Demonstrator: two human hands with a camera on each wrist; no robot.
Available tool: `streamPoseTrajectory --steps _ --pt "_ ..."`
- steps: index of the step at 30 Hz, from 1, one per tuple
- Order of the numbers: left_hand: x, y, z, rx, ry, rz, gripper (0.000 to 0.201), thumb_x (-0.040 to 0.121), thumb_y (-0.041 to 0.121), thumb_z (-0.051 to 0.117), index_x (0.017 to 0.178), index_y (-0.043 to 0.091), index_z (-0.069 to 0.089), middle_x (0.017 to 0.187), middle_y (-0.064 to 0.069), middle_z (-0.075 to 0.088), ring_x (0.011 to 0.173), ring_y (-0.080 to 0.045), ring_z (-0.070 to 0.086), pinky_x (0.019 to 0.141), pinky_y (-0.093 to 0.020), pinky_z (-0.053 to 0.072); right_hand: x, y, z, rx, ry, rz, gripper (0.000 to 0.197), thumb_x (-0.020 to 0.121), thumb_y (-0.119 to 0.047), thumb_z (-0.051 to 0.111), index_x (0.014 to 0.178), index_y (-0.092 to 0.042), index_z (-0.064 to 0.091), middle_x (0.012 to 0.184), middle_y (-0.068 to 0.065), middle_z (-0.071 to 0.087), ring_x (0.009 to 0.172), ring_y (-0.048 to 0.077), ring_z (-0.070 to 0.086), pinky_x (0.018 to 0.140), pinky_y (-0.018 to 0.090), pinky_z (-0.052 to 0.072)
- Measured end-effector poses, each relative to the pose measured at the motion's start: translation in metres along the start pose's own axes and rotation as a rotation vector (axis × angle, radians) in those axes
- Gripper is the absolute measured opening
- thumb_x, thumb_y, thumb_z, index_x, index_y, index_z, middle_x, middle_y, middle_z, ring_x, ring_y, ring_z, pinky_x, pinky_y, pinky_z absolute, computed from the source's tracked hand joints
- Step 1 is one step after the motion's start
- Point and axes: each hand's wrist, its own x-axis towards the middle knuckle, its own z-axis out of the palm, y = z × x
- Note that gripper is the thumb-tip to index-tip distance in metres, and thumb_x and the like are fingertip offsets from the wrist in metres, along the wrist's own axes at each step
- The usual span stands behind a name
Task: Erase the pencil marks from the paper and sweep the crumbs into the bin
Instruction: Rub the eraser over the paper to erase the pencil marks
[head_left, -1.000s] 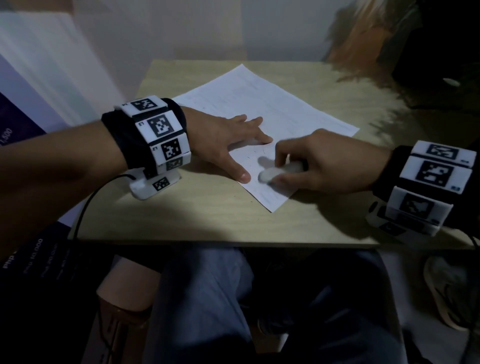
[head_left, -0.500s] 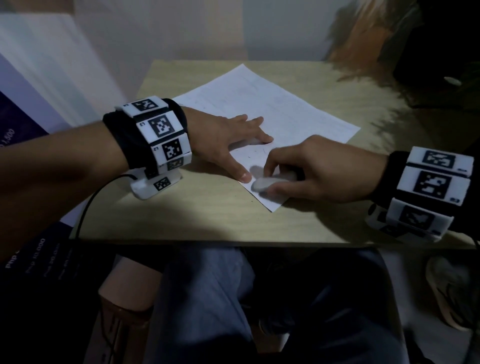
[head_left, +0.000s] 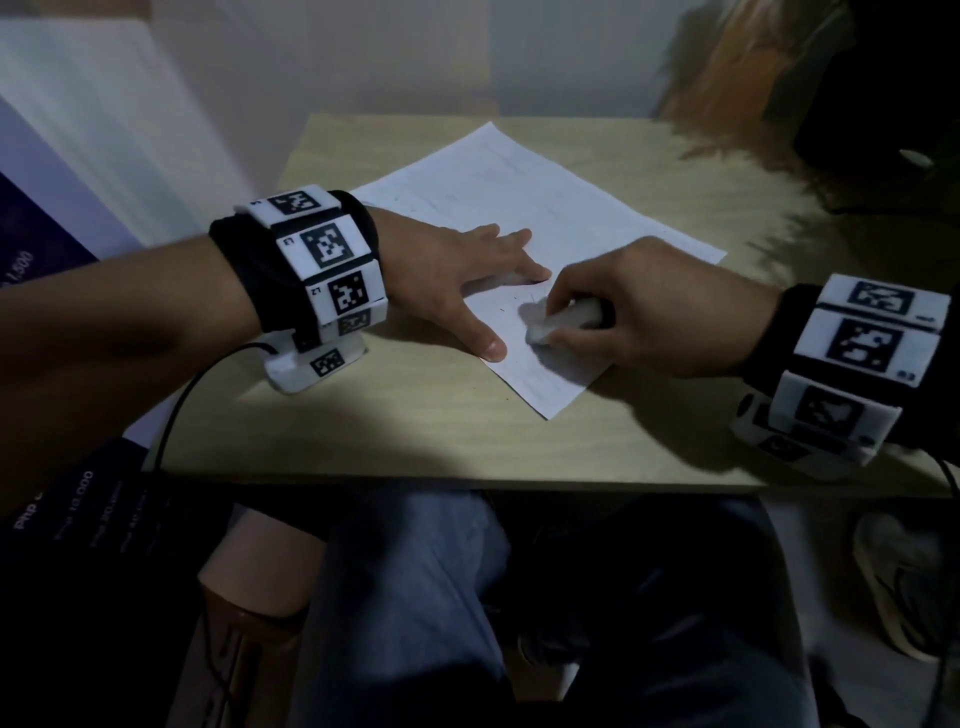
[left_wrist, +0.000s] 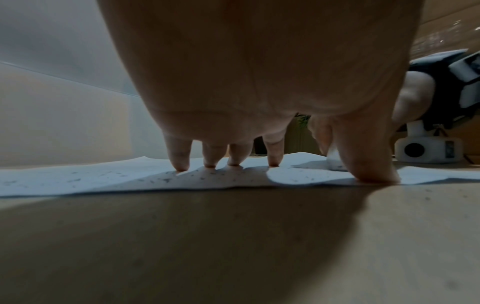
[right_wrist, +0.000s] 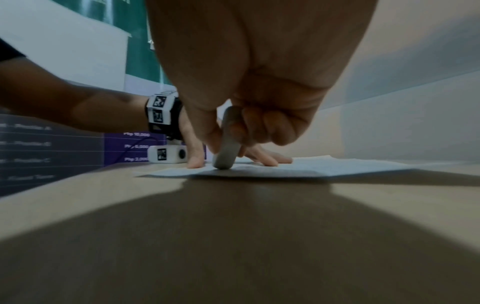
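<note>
On the left, the left hand (head_left: 457, 270) lies spread on the paper (head_left: 545, 208), fingers straight and splayed, fingertips (left_wrist: 181, 164) and thumb pressing the sheet against the counter (head_left: 415, 431). Its grip is wide and holds nothing; it likely serves only to pin the sheet so that rubbing does not drag or crease it. The paper sits skewed on the counter, its near corner pointing toward the person. Small dark crumbs (left_wrist: 197, 178) speckle the sheet around the fingertips (seen best from the left wrist). Just right of the thumb, the right hand (head_left: 639, 312) pinches a pale eraser (head_left: 558, 322) between thumb and curled fingers, tilted so its rounded end touches the paper beside a few faint pencil marks (head_left: 524, 301). The erasing looks unfinished, and no bin is in view.
</note>
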Motion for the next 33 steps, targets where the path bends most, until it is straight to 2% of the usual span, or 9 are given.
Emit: streamPoseTrajectory --steps 4,7,9,13,18,22,25,27,33 --pt "0.000 -0.001 0.001 -0.011 0.004 -0.001 0.100 0.078 0.070 0.066 0.158 0.049 0.009 0.167 0.016 -0.017 0.153 -0.007 -0.016 0.127 -0.044 0.002 -0.007 -0.009 0.001 0.147 -0.160 -0.029 0.032 0.080 -0.058 0.062 0.093 -0.030 0.069 0.070 -0.011 0.064 0.068 0.006 0.058 0.062 0.018 0.043" --pt "0.001 -0.001 0.000 -0.010 0.008 0.000 0.102 0.076 0.071 0.066 0.158 0.048 0.009 0.168 0.015 -0.016 0.153 -0.007 -0.015 0.127 -0.045 0.003 -0.001 0.000 -0.003 0.030 -0.019 0.051 0.038 0.078 -0.060 0.060 0.094 -0.027 0.069 0.068 -0.012 0.061 0.066 0.003 0.056 0.061 0.021 0.041" --pt "0.000 -0.002 0.000 -0.010 0.011 0.000 0.102 0.075 0.072 0.066 0.158 0.048 0.010 0.168 0.015 -0.016 0.153 -0.007 -0.015 0.127 -0.045 0.003 -0.003 -0.002 -0.001 -0.005 0.002 0.016 0.034 0.081 -0.055 0.060 0.097 -0.026 0.068 0.071 -0.009 0.063 0.066 0.007 0.057 0.063 0.026 0.043" --pt "0.001 -0.002 0.001 -0.001 0.009 0.003 0.100 0.078 0.071 0.065 0.158 0.050 0.008 0.167 0.016 -0.018 0.153 -0.007 -0.016 0.127 -0.044 0.002 -0.014 -0.013 0.000 0.196 -0.220 -0.043 0.023 0.082 -0.049 0.073 0.091 -0.028 0.067 0.069 -0.008 0.064 0.066 0.009 0.058 0.059 0.021 0.043" --pt "0.002 -0.002 -0.001 0.004 0.003 -0.010 0.103 0.074 0.075 0.059 0.158 0.047 0.007 0.168 0.011 -0.017 0.154 -0.012 -0.015 0.127 -0.044 0.001 -0.007 -0.006 -0.001 0.095 -0.058 0.005 0.033 0.076 -0.056 0.065 0.094 -0.028 0.068 0.065 -0.015 0.058 0.066 -0.003 0.055 0.057 0.014 0.037" --pt "0.000 -0.002 0.000 -0.019 0.001 -0.016 0.102 0.078 0.070 0.066 0.158 0.048 0.007 0.167 0.015 -0.018 0.153 -0.008 -0.018 0.127 -0.044 -0.001 -0.015 -0.015 -0.001 0.203 -0.174 -0.050 0.026 0.081 -0.051 0.070 0.088 -0.026 0.067 0.066 -0.009 0.062 0.065 0.008 0.057 0.057 0.019 0.041" --pt "0.001 -0.003 0.000 -0.016 -0.009 0.000 0.107 0.071 0.077 0.063 0.158 0.050 0.007 0.167 0.013 -0.019 0.154 -0.011 -0.017 0.127 -0.046 -0.001 -0.012 -0.010 -0.004 0.207 -0.066 0.012 0.019 0.083 -0.044 0.070 0.088 -0.026 0.065 0.071 -0.006 0.064 0.066 0.010 0.057 0.061 0.024 0.042" --pt "0.001 -0.002 0.000 -0.027 -0.018 -0.009 0.112 0.067 0.079 0.063 0.158 0.049 0.007 0.167 0.013 -0.019 0.154 -0.011 -0.017 0.127 -0.046 -0.001 -0.008 -0.007 -0.002 0.099 -0.016 0.042 0.027 0.082 -0.051 0.065 0.091 -0.025 0.064 0.070 -0.007 0.062 0.064 0.007 0.055 0.061 0.027 0.041" --pt "0.001 0.001 0.002 0.021 -0.004 -0.021 0.116 0.065 0.083 0.060 0.159 0.045 0.004 0.168 0.011 -0.019 0.154 -0.014 -0.018 0.127 -0.048 -0.003 -0.010 -0.011 -0.003 0.168 -0.167 -0.003 0.028 0.081 -0.054 0.069 0.085 -0.027 0.065 0.064 -0.010 0.059 0.063 0.008 0.055 0.057 0.021 0.041"
